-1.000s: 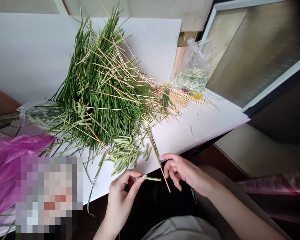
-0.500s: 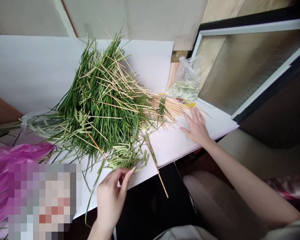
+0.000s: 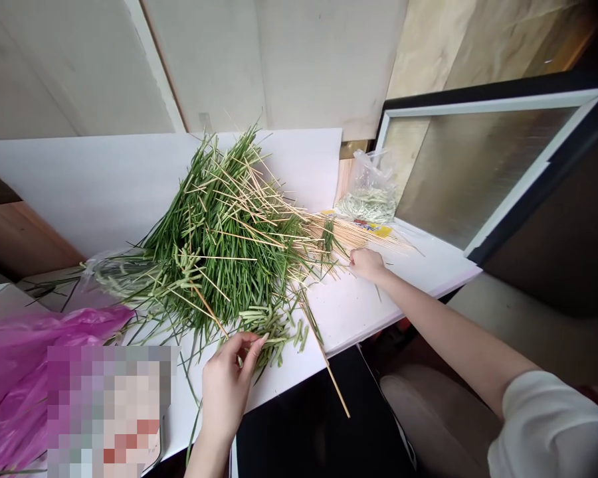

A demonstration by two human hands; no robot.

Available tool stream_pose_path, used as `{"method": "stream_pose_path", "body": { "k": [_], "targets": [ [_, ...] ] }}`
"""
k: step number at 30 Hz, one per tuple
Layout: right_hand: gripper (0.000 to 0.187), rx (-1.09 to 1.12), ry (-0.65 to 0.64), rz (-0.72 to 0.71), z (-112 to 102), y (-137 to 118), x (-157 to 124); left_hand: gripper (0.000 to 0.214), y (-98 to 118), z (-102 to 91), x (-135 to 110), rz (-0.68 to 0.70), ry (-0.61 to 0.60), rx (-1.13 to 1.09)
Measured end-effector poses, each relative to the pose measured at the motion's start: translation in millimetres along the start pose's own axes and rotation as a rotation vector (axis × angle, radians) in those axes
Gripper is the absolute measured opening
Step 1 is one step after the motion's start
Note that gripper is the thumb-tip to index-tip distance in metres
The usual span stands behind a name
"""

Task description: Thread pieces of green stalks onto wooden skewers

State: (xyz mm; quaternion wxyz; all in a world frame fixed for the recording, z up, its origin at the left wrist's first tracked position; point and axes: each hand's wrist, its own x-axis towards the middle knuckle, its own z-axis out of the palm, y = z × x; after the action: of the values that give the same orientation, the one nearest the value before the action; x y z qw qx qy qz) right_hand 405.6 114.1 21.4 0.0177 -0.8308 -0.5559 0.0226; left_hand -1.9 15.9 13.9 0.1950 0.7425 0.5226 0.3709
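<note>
My left hand [image 3: 232, 372] is in a pinch, thumb against forefinger, beside a small heap of short cut green stem pieces [image 3: 266, 325]; what lies between its fingertips is hidden. Farther right, my right hand [image 3: 366, 264] is curled closed at the edge of the spread bamboo skewers [image 3: 373, 234], its fingertips on a skewer there. Behind both hands rises a large pile of long green stalks [image 3: 239, 265], with loose skewers lying across its top. Bundled stem pieces [image 3: 187, 269] sit on a skewer at the pile's left side.
A single skewer [image 3: 333, 382] juts over the front edge of the white table [image 3: 349, 318]. A clear bag of pale green strips [image 3: 369, 199] stands at the back right by a framed panel [image 3: 478, 172]. Pink plastic [image 3: 90, 325] and a blurred-out object lie at the left.
My right hand has gone from spread fingers to closed at the skewers. My left hand keeps its pinch near the cut stems. The camera view has tilted up.
</note>
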Motion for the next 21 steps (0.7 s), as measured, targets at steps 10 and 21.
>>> {"method": "stream_pose_path", "body": {
  "k": [10, 21],
  "targets": [
    [0.029, -0.091, -0.008, -0.067, -41, 24, -16, 0.033, -14, -0.7, 1, 0.026, 0.005, -0.056],
    [0.048, 0.384, 0.054, -0.351, 8, 78, -201, 0.003, -20, 7.0, -4, 0.006, -0.017, -0.057]
  ]
}}
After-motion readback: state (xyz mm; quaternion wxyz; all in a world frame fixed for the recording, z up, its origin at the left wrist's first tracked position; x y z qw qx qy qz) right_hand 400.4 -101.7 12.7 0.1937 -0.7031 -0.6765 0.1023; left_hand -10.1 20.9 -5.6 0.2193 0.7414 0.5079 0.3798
